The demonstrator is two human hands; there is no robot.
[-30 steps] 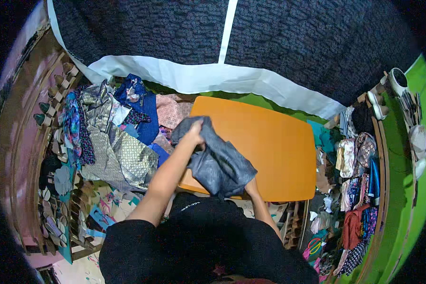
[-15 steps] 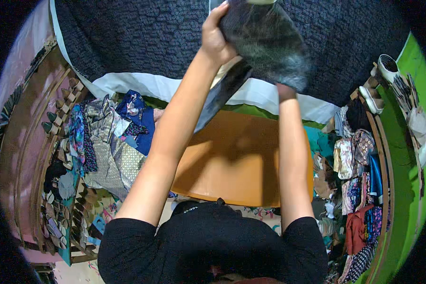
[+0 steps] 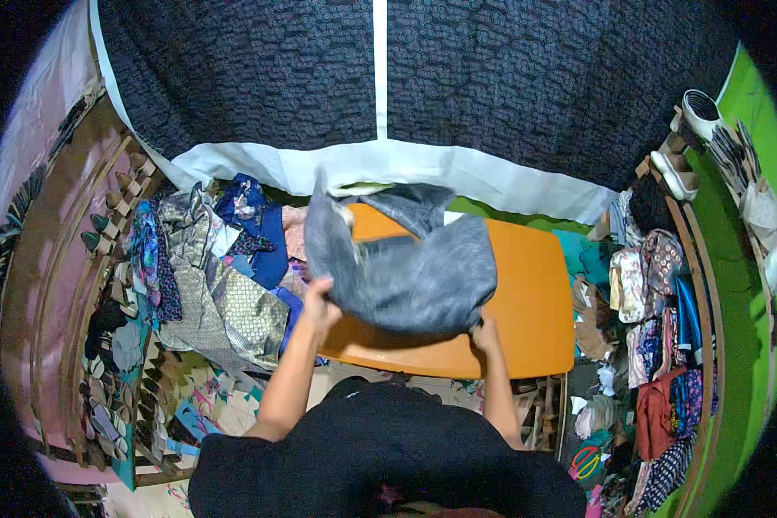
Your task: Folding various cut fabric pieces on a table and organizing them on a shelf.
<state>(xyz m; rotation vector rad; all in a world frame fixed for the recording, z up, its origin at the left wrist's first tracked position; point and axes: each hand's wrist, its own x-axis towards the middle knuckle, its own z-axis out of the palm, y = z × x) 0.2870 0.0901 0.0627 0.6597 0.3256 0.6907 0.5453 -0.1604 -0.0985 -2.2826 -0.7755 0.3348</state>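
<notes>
A dark grey garment (image 3: pixel 406 263) billows over the orange table (image 3: pixel 531 298), spread between my two hands. My left hand (image 3: pixel 318 304) grips its near left edge, just off the table's left end. My right hand (image 3: pixel 485 330) grips its near right edge above the table's front rim. The far part of the cloth lifts and folds over near the table's back edge. My black-sleeved body fills the bottom of the view.
A heap of patterned blue, gold and grey fabrics (image 3: pixel 211 276) lies left of the table. More clothes (image 3: pixel 647 293) hang and pile on a rack at the right. A dark patterned curtain (image 3: pixel 457 78) with a white hem hangs behind. Sandals (image 3: pixel 686 147) sit top right.
A second ago the garment was bunched low over the table. Half a second ago both hands had swung it high overhead. Now it has come down and spreads over the table.
</notes>
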